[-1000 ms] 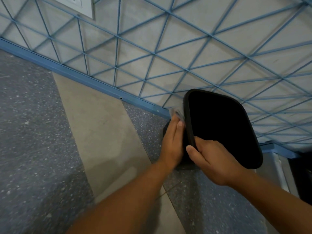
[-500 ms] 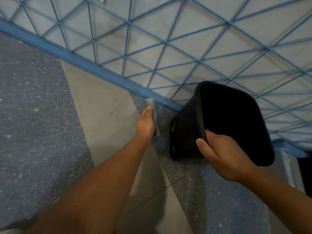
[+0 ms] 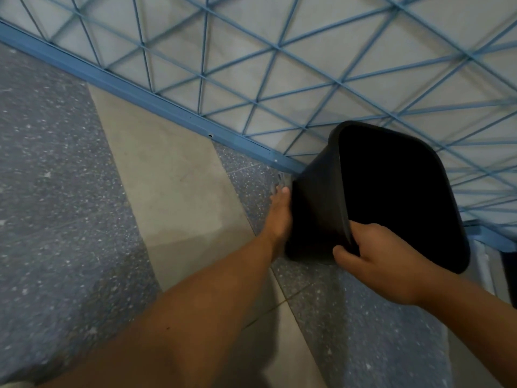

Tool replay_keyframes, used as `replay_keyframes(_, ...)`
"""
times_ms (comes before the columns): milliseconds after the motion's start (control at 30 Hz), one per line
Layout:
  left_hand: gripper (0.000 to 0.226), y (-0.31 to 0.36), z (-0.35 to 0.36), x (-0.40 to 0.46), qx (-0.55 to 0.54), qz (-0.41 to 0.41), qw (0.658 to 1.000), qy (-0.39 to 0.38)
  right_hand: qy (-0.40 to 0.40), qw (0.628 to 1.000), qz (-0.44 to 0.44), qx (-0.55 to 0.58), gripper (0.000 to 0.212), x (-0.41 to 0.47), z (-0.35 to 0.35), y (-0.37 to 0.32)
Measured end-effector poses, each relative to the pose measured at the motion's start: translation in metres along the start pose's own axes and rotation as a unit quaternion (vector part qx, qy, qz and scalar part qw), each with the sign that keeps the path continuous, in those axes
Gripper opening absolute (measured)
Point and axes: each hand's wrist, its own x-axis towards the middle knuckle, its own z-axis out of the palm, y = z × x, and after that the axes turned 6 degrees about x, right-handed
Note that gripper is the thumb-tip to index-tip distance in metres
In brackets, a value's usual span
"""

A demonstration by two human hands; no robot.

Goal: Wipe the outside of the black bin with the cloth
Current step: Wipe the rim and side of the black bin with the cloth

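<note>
Speckled grey floor by blue-latticed wall: black bin (image 3: 316, 208) tilted at 3 o'clock, right hand (image 3: 377, 254) gripping its rim, left hand (image 3: 279, 217) flat, pressing cloth (image 3: 279, 180) against its 9 o'clock side; wiping judged underway, remaining sides unverified.

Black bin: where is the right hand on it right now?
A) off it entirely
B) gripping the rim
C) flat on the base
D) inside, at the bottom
B: the right hand curls over the near rim of the black bin, thumb outside.
</note>
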Motion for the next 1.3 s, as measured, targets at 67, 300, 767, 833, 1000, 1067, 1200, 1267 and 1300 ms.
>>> replay_keyframes(67, 0.067, -0.003, 0.012, -0.009, -0.028, 0.014, 0.999, 0.0, -0.003, 1.0, -0.01, 0.002, 0.013, 0.0, -0.001, 0.0)
replay_keyframes(300, 0.055, -0.021, 0.014, -0.025, -0.038, 0.046, 0.996, 0.073, 0.004, 1.0, -0.03, -0.006, 0.018, 0.0, -0.003, 0.002)
replay_keyframes(767, 0.06, -0.016, 0.021, -0.03, 0.018, 0.117, 0.992, 0.039, 0.01, 1.0, -0.018, 0.0, 0.013, 0.001, -0.002, 0.004)
replay_keyframes(833, 0.058, -0.023, 0.017, -0.03, 0.012, 0.11, 0.993, 0.031, 0.007, 1.0, -0.019, -0.004, 0.015, -0.002, -0.003, 0.003)
replay_keyframes(1000, 0.059, -0.004, 0.025, -0.03, -0.002, 0.087, 0.996, 0.036, 0.027, 1.0, -0.012, 0.002, 0.012, 0.002, -0.002, 0.003)
replay_keyframes(1067, 0.059, -0.014, 0.023, -0.04, 0.019, 0.113, 0.993, 0.029, 0.024, 1.0, -0.016, -0.003, 0.013, 0.0, -0.002, 0.004)
replay_keyframes(1200, 0.056, -0.013, 0.016, -0.032, 0.018, 0.088, 0.995, 0.038, 0.023, 0.999, -0.02, -0.01, 0.015, -0.003, -0.002, 0.003)
replay_keyframes(1267, 0.056, -0.002, 0.023, -0.03, 0.002, 0.088, 0.995, 0.048, 0.024, 1.0, -0.018, -0.006, 0.012, -0.002, -0.001, 0.004)
replay_keyframes(1300, 0.055, -0.001, 0.026, -0.034, 0.004, 0.107, 0.993, 0.052, 0.023, 1.0, -0.017, -0.005, 0.011, -0.002, -0.001, 0.004)
